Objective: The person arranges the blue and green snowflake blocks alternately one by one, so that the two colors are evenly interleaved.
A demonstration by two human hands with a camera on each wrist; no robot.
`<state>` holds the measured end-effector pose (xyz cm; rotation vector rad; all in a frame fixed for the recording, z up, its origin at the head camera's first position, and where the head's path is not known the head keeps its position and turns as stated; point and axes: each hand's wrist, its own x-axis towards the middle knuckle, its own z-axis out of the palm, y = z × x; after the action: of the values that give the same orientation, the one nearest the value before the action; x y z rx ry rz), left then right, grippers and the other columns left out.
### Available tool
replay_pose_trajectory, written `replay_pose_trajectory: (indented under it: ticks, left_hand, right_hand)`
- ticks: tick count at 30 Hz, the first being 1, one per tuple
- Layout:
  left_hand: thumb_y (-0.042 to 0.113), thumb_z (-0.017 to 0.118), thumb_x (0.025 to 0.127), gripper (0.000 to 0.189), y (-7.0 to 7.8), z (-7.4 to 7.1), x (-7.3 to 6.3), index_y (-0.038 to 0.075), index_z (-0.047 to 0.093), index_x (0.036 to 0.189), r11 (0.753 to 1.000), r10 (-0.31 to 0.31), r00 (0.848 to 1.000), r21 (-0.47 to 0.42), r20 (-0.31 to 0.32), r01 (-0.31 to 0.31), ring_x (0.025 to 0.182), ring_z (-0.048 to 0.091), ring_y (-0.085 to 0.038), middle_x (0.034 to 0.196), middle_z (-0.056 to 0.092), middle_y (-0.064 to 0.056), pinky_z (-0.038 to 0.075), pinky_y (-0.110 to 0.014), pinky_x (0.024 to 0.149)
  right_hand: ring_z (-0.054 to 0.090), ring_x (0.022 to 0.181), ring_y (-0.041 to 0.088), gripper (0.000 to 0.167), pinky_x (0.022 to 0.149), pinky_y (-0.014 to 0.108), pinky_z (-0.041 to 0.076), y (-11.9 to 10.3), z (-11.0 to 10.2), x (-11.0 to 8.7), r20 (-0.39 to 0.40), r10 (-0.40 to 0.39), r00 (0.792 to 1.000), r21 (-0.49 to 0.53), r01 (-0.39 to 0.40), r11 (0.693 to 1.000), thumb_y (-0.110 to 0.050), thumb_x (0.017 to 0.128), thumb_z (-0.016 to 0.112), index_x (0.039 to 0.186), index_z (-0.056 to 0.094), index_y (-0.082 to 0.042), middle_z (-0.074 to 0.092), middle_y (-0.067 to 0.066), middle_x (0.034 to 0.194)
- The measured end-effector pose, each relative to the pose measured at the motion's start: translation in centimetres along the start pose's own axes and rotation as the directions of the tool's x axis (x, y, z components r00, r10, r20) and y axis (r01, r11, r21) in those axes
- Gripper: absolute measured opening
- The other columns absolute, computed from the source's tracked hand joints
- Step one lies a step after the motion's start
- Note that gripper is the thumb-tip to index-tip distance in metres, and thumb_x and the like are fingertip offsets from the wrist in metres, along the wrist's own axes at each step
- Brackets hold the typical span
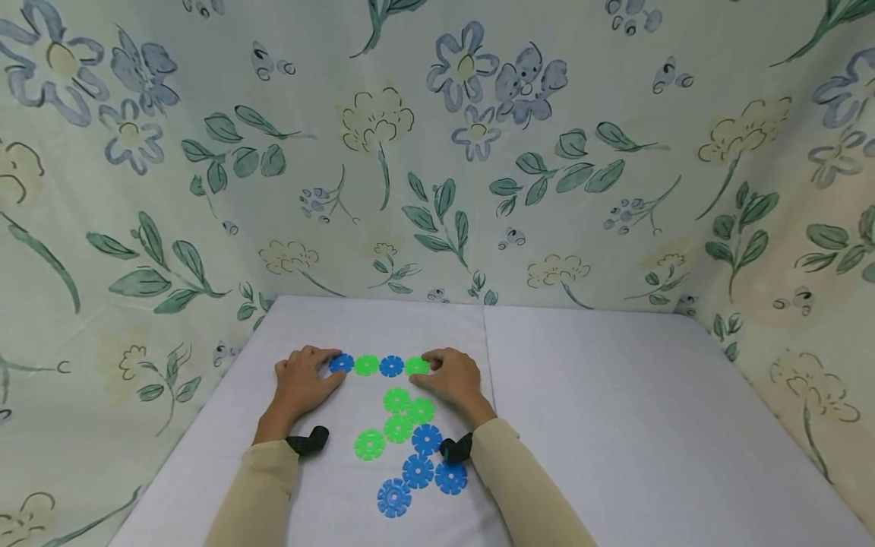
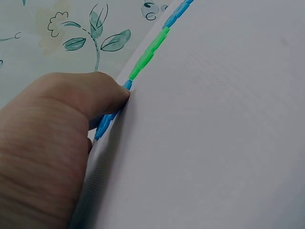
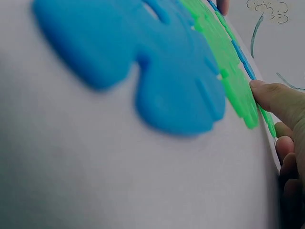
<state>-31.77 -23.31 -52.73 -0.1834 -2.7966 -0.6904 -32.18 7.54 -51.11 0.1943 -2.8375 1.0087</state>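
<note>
A straight row of notched plastic interlocking discs lies across the far part of the white table, blue and green by turns. At its left end my left hand holds a blue interlocking disc by its edges between thumb and fingers. My right hand does the same with a green interlocking disc at the right end. Between them are another green disc and another blue disc, edge to edge. In the left wrist view, the left thumb partly covers its blue disc.
Nearer me lie several loose green discs and several loose blue discs, close to the right wrist's black camera. A seam runs down the white table cover. Flowered cloth hangs behind and at both sides.
</note>
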Motion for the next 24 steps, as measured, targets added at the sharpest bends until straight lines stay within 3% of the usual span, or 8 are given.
replay_pose_trajectory:
  ticks: [15,24]
  left_hand:
    - [0.044,0.071,0.087,0.047,0.1,0.1,0.0,0.024,0.067,0.129,1.000,0.016,1.000,0.000,-0.009,-0.016,0.113,0.054,-0.036,0.121,0.063,-0.011,0.026,-0.061,0.094]
    - [0.045,0.069,0.088,0.047,-0.1,0.2,-0.1,0.024,0.067,0.130,1.000,0.017,1.000,0.002,-0.007,-0.017,0.115,0.053,-0.037,0.122,0.062,-0.012,0.025,-0.062,0.094]
  right_hand:
    - [0.054,0.079,0.013,0.056,0.074,0.032,0.042,0.0,-0.5,-0.5,0.040,0.000,0.999,0.047,-0.002,0.999,-0.052,0.075,0.083,0.122,0.072,-0.024,0.063,-0.008,0.089]
    - [0.058,0.084,0.014,0.052,0.072,0.033,0.045,-0.3,-1.3,-1.2,0.034,-0.041,0.999,0.166,0.035,0.986,-0.045,0.083,0.078,0.129,0.066,-0.025,0.068,-0.004,0.102]
